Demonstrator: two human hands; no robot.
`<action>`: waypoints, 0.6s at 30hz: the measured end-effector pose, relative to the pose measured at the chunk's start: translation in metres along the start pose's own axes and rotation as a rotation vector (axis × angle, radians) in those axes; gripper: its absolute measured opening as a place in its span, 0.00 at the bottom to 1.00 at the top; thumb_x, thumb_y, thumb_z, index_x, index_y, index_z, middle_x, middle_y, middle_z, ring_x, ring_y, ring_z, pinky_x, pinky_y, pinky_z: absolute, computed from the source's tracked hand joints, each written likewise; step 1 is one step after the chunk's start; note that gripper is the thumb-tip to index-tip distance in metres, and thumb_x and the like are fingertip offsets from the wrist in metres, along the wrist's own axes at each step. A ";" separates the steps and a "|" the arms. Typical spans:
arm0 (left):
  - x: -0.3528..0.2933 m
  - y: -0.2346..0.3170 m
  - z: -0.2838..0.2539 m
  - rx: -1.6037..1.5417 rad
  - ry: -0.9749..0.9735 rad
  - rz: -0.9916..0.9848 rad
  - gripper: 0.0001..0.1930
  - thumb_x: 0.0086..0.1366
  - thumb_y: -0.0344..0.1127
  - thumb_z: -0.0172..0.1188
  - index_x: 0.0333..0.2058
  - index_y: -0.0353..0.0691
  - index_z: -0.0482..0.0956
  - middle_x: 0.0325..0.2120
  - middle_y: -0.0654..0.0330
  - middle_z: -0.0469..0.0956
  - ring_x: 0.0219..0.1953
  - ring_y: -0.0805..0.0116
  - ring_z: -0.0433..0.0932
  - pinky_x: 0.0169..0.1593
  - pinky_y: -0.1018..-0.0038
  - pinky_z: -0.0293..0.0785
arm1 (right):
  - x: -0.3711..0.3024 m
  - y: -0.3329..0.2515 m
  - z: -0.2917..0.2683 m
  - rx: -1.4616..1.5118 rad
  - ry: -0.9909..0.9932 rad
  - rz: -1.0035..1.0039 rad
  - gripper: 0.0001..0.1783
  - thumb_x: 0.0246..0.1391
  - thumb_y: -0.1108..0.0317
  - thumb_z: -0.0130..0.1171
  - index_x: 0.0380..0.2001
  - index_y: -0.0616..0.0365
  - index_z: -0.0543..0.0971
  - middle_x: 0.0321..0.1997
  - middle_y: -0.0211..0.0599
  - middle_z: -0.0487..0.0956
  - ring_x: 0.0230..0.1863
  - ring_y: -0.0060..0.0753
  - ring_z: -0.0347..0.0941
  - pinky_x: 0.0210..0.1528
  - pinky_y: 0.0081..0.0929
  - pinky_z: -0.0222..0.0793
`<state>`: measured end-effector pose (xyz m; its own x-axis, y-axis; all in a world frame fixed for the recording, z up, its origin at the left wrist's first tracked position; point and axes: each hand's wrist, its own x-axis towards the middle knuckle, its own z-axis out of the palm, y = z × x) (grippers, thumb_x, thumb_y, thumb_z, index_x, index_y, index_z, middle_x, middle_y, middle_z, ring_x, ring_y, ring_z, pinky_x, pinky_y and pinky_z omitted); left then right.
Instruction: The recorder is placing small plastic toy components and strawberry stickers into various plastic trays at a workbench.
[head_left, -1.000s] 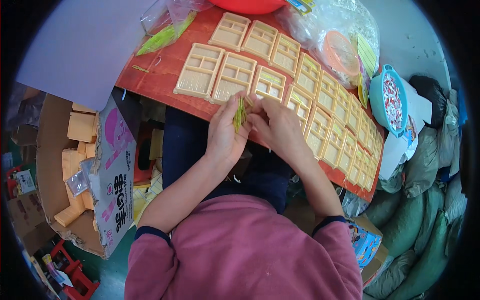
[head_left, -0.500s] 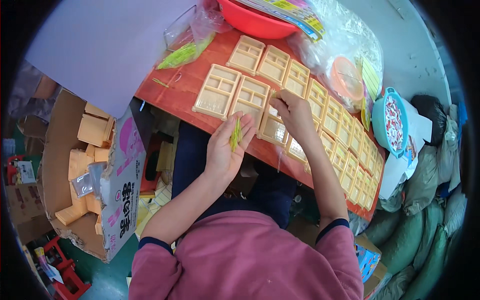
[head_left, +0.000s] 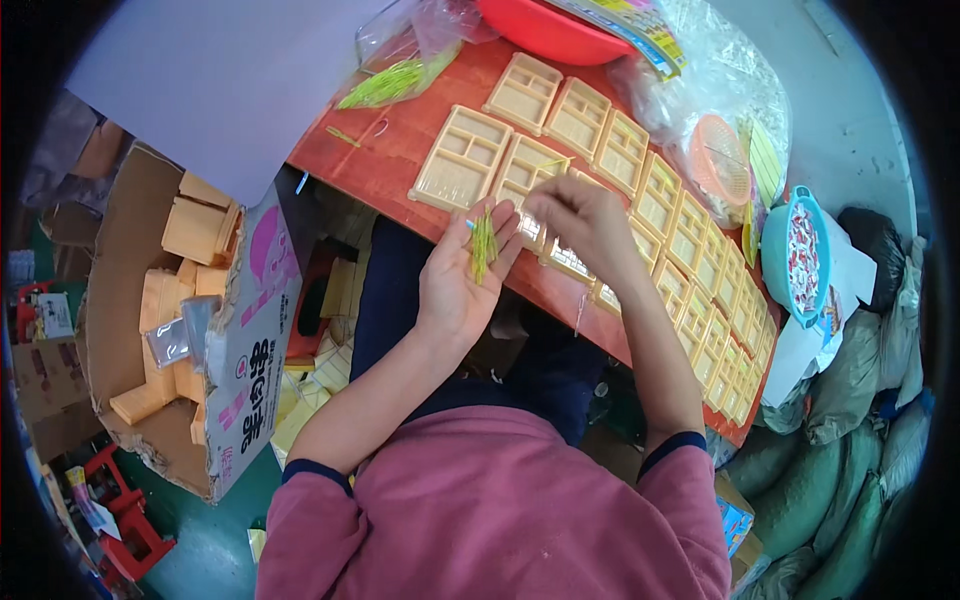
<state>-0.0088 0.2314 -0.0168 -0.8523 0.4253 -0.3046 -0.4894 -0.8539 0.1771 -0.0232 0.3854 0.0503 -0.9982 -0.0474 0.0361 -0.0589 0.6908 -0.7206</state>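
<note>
My left hand (head_left: 462, 270) is palm up in front of the table edge, fingers stretched, holding a small bundle of thin yellow-green strips (head_left: 483, 248) across the palm and fingers. Close to its fingertips, my right hand (head_left: 585, 222) is over the front row of trays with its fingers bent together. Whatever may be between those fingertips is hidden. Beige plastic compartment trays (head_left: 462, 158) stand in two rows on the red table (head_left: 385, 185). A yellow-green strip (head_left: 555, 164) shows at the upper part of the second front tray.
Behind the trays are a red basin (head_left: 550, 32), clear plastic bags and a pink basket (head_left: 720, 160). A plastic bag of yellow-green strips (head_left: 400, 82) lies at far left. A blue basin (head_left: 797, 258) of small wrapped pieces stands right; a cardboard box (head_left: 245, 370) of beige parts stands left.
My right hand has moved left across the trays, closer to my left hand. A yellow-green strip now shows on the second front tray. The whole view has shifted slightly.
</note>
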 end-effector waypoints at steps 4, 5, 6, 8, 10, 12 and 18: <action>0.003 -0.003 0.000 -0.010 -0.077 -0.025 0.21 0.70 0.44 0.36 0.53 0.35 0.62 0.50 0.56 0.70 0.53 0.66 0.68 0.57 0.68 0.64 | -0.020 -0.012 0.026 0.017 -0.043 0.009 0.09 0.44 0.66 0.59 0.24 0.63 0.78 0.21 0.46 0.77 0.23 0.43 0.75 0.28 0.33 0.70; 0.003 -0.004 0.002 -0.004 -0.094 -0.015 0.20 0.71 0.44 0.36 0.53 0.36 0.62 0.50 0.57 0.70 0.54 0.67 0.68 0.57 0.69 0.64 | -0.022 -0.012 0.028 0.016 -0.042 0.007 0.09 0.44 0.66 0.59 0.24 0.63 0.78 0.21 0.46 0.77 0.23 0.43 0.75 0.28 0.33 0.70; 0.002 -0.005 0.003 -0.004 -0.097 -0.012 0.20 0.71 0.44 0.36 0.53 0.36 0.62 0.50 0.57 0.70 0.54 0.67 0.68 0.57 0.69 0.64 | -0.022 -0.013 0.028 -0.005 -0.054 0.039 0.10 0.46 0.67 0.59 0.25 0.64 0.78 0.20 0.40 0.76 0.22 0.31 0.72 0.27 0.27 0.68; 0.001 -0.008 0.005 -0.050 -0.031 -0.016 0.20 0.70 0.44 0.36 0.53 0.36 0.62 0.50 0.56 0.69 0.53 0.66 0.68 0.57 0.70 0.64 | -0.021 -0.013 0.030 -0.029 -0.060 0.057 0.10 0.47 0.67 0.59 0.26 0.66 0.77 0.20 0.34 0.76 0.22 0.19 0.69 0.26 0.21 0.66; 0.001 -0.007 0.002 -0.053 -0.042 -0.012 0.21 0.70 0.45 0.36 0.53 0.36 0.63 0.51 0.55 0.69 0.53 0.65 0.68 0.58 0.69 0.62 | -0.020 -0.013 0.030 0.035 -0.107 0.123 0.10 0.46 0.68 0.58 0.26 0.66 0.77 0.19 0.34 0.75 0.22 0.18 0.69 0.26 0.21 0.66; 0.003 -0.005 -0.004 -0.082 -0.039 0.005 0.21 0.70 0.46 0.37 0.51 0.36 0.65 0.50 0.55 0.70 0.54 0.64 0.68 0.59 0.67 0.62 | -0.014 -0.020 0.025 0.067 -0.106 0.124 0.09 0.46 0.68 0.58 0.26 0.66 0.77 0.19 0.33 0.75 0.23 0.18 0.69 0.26 0.21 0.66; -0.002 0.010 -0.007 -0.104 -0.018 0.046 0.19 0.70 0.43 0.40 0.50 0.35 0.65 0.48 0.53 0.70 0.53 0.61 0.69 0.58 0.66 0.64 | 0.038 -0.011 0.023 -0.314 0.126 -0.133 0.10 0.42 0.65 0.55 0.21 0.61 0.77 0.21 0.46 0.77 0.24 0.49 0.75 0.27 0.40 0.71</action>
<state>-0.0106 0.2195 -0.0210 -0.8772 0.3892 -0.2811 -0.4284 -0.8989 0.0921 -0.0598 0.3594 0.0435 -0.9738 -0.0756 0.2143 -0.1682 0.8737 -0.4565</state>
